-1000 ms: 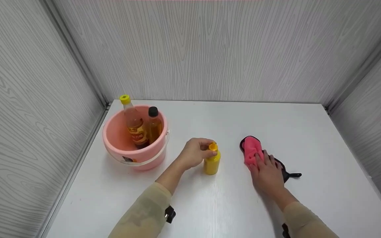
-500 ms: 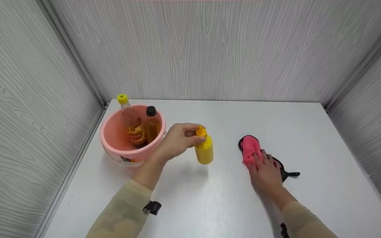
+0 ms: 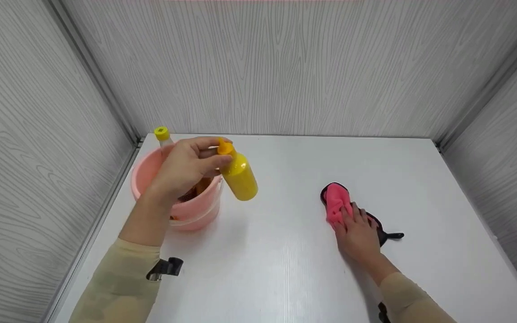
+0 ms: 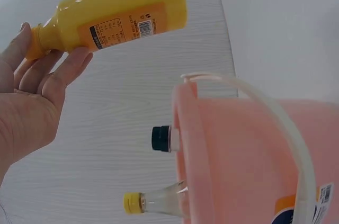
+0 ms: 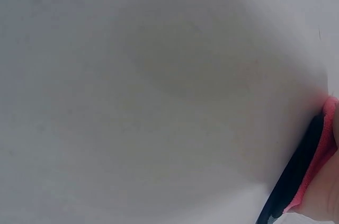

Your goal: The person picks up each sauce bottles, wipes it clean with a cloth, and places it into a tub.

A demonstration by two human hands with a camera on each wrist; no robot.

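Observation:
My left hand (image 3: 186, 167) holds a yellow bottle (image 3: 239, 177) by its orange-capped neck, lifted and tilted over the right rim of a pink bucket (image 3: 144, 172). The left wrist view shows the yellow bottle (image 4: 114, 15) pinched at the neck by the fingers (image 4: 63, 73), beside the pink bucket (image 4: 254, 160). My right hand (image 3: 361, 231) lies flat with straight fingers on a pink cloth (image 3: 335, 202) that covers a black handled object (image 3: 391, 235) on the white table (image 3: 294, 260). In the right wrist view only an edge of the pink cloth (image 5: 318, 168) shows.
Inside the bucket stand a clear bottle with a yellow cap (image 3: 161, 133) and a dark-capped bottle (image 4: 161, 138), mostly hidden by my left hand in the head view. Grey panelled walls close the table on the left, back and right.
My left hand has lifted the yellow bottle off the table and carried it left and up to the bucket's rim, tilting it. My right hand has stayed on the pink cloth.

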